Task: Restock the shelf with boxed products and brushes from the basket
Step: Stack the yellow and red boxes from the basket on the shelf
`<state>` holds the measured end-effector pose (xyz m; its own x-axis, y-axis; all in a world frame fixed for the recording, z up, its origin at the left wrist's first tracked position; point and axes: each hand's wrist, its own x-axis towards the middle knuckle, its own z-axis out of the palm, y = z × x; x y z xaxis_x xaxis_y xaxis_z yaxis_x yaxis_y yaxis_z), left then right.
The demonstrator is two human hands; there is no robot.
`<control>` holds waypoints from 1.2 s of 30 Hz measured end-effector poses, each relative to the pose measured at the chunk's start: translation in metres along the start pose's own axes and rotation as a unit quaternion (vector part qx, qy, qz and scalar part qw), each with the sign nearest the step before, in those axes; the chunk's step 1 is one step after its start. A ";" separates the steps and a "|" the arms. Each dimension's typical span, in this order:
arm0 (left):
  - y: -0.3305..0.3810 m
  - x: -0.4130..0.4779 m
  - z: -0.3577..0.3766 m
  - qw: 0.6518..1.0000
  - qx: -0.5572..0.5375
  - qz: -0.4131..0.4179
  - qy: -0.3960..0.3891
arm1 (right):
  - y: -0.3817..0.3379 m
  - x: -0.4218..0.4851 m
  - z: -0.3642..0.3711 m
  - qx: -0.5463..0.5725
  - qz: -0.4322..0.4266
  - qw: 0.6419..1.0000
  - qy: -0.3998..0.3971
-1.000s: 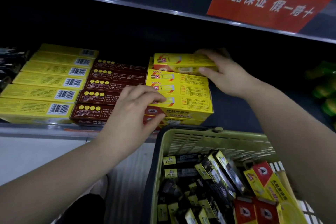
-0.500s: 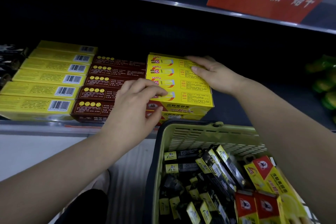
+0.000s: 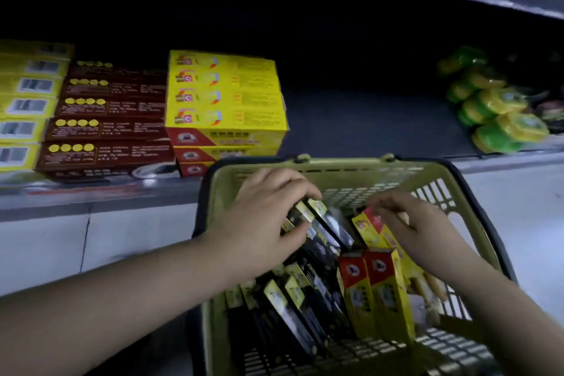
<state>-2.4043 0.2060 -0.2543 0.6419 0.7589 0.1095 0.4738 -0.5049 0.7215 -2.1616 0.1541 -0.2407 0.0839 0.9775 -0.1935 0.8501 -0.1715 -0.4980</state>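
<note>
Slanted black boxes (image 3: 332, 229) are gripped under the left hand's (image 3: 265, 217) curled fingers; the right hand's (image 3: 418, 232) grip cannot be told.

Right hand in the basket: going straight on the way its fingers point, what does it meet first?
Likely the yellow-and-red box leaning in the basket, just ahead of the right hand; blur hides any contact.

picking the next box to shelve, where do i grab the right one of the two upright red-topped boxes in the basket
Probably grip the upright box by its red top end, from above: it stands on end, its twin tight on its left, leaving only top and right face free.
</note>
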 end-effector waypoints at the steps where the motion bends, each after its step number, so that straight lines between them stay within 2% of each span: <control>1: 0.002 -0.002 0.008 1.000 -0.004 0.005 -0.021 | 0.013 -0.012 0.002 -0.003 0.035 0.999 0.012; 5: 0.005 -0.009 0.033 0.996 -0.022 0.016 -0.080 | 0.052 -0.044 0.015 -0.039 0.128 0.991 0.029; 12: 0.001 -0.014 0.056 0.985 -0.081 -0.018 -0.153 | 0.066 -0.049 0.040 -0.171 0.185 0.963 -0.094; 14: 0.001 -0.016 0.058 0.982 -0.103 -0.027 -0.155 | 0.063 -0.047 0.042 -0.187 0.193 0.958 -0.103; 16: 0.000 -0.019 0.060 0.978 -0.127 -0.046 -0.158 | 0.055 -0.046 0.033 -0.159 0.201 0.961 -0.100; 19: -0.003 -0.023 0.064 0.963 -0.197 -0.104 -0.153 | 0.033 -0.040 0.016 -0.103 0.163 0.975 -0.111; 21: -0.002 -0.023 0.065 0.939 -0.265 -0.152 -0.155 | 0.007 -0.033 0.014 0.007 0.132 0.983 -0.130; 23: -0.001 -0.022 0.065 0.914 -0.328 -0.183 -0.157 | -0.014 -0.026 0.023 0.067 0.102 0.983 -0.137; 28: -0.004 -0.023 0.066 0.874 -0.396 -0.229 -0.164 | -0.032 -0.013 0.045 0.053 0.072 0.994 -0.066; 30: -0.007 -0.024 0.067 0.866 -0.403 -0.245 -0.166 | -0.035 -0.011 0.052 0.118 0.085 0.988 -0.057; 33: -0.010 -0.022 0.070 0.854 -0.403 -0.292 -0.154 | -0.034 -0.008 0.053 0.236 0.098 0.963 -0.084; 36: -0.011 -0.019 0.069 0.803 -0.453 -0.372 -0.109 | -0.013 -0.003 0.041 0.286 0.138 0.944 -0.083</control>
<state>-2.3797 0.1690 -0.3117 0.5217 0.5723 -0.6327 0.2057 0.6354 0.7443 -2.1940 0.1482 -0.2682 0.1378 0.8609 -0.4898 0.3834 -0.5023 -0.7750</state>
